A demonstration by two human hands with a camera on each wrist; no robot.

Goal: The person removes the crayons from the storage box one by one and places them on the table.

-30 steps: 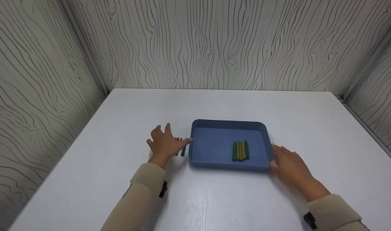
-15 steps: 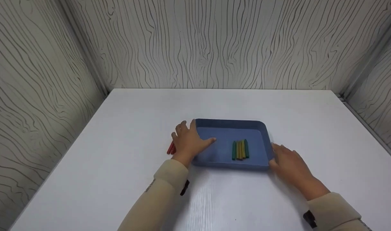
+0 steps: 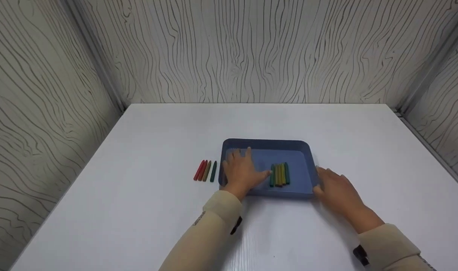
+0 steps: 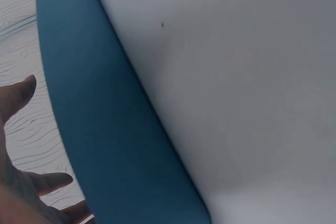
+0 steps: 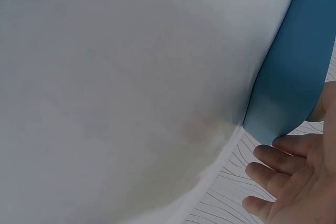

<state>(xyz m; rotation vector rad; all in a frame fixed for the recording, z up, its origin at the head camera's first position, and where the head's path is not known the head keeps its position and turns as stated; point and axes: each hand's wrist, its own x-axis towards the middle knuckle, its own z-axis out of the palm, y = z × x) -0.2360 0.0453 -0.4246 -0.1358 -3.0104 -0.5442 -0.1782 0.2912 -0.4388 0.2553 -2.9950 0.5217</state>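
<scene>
1. White desk (image 3: 138, 210), carrying everything below.
2. Blue tray (image 3: 297, 162), resting near the middle of the desk.
3. Right hand (image 3: 338, 194), pinching the tray's near right corner, thumb at the rim and fingers against the outside.
4. Left hand (image 3: 239, 171), fingers spread and holding nothing, above the tray's left part.
5. Row of crayons (image 3: 280, 175) inside the tray, right of centre: green ends, yellows between.
6. Four loose crayons (image 3: 207, 171), red, brownish and dark green, just left of the tray.
</scene>
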